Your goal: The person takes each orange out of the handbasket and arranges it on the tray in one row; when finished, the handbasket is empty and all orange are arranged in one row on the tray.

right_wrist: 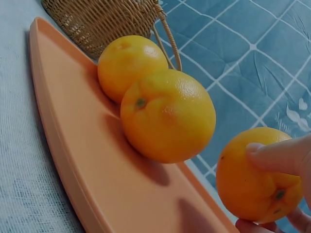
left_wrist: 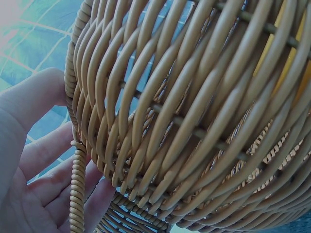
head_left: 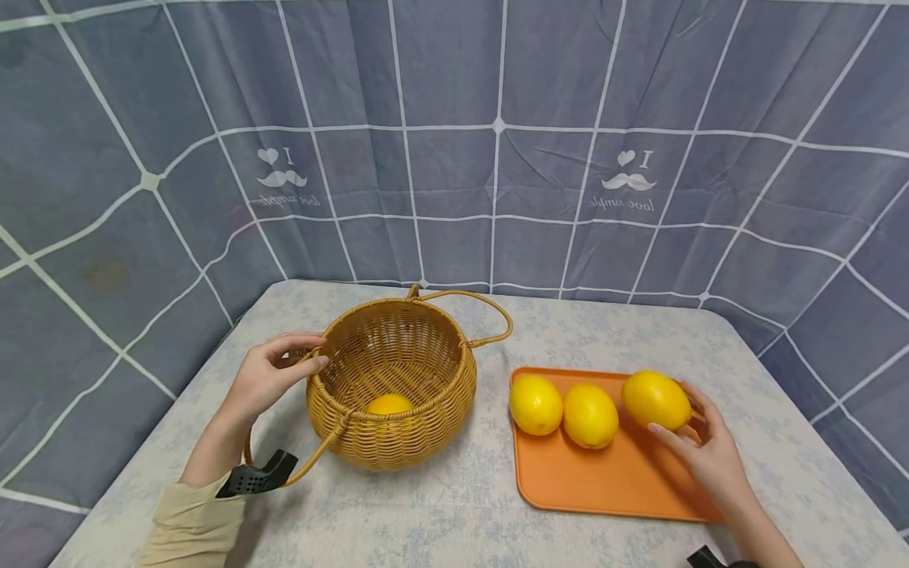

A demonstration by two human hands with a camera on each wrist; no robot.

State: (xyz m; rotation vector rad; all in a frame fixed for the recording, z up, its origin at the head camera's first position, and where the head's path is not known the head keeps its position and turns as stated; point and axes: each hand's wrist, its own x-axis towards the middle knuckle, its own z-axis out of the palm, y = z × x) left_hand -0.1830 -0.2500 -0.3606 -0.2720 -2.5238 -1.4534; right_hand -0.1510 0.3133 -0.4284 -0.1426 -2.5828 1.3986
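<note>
A round wicker basket (head_left: pixel 426 438) stands left of centre with one orange (head_left: pixel 390 405) inside, partly hidden by the near rim. My left hand (head_left: pixel 273 375) grips the basket's left rim, thumb and fingers on either side of it; in the left wrist view the weave fills most of the picture. My right hand (head_left: pixel 710 450) holds another orange (head_left: pixel 655 400) between thumb and fingers over the right part of an orange tray (head_left: pixel 589 485). In the right wrist view, the thumb presses on this orange (right_wrist: pixel 257 179). Two more oranges, one (head_left: pixel 536 405) beside the other (head_left: pixel 591 416), sit at the tray's left.
A loop handle (head_left: pixel 497 335) sticks out from the basket's right side, and another (head_left: pixel 316 461) leans out at front left. A pale patterned cloth (head_left: pixel 440 521) covers the table. Behind and at both sides hangs a grey-blue checked curtain (head_left: pixel 454 173).
</note>
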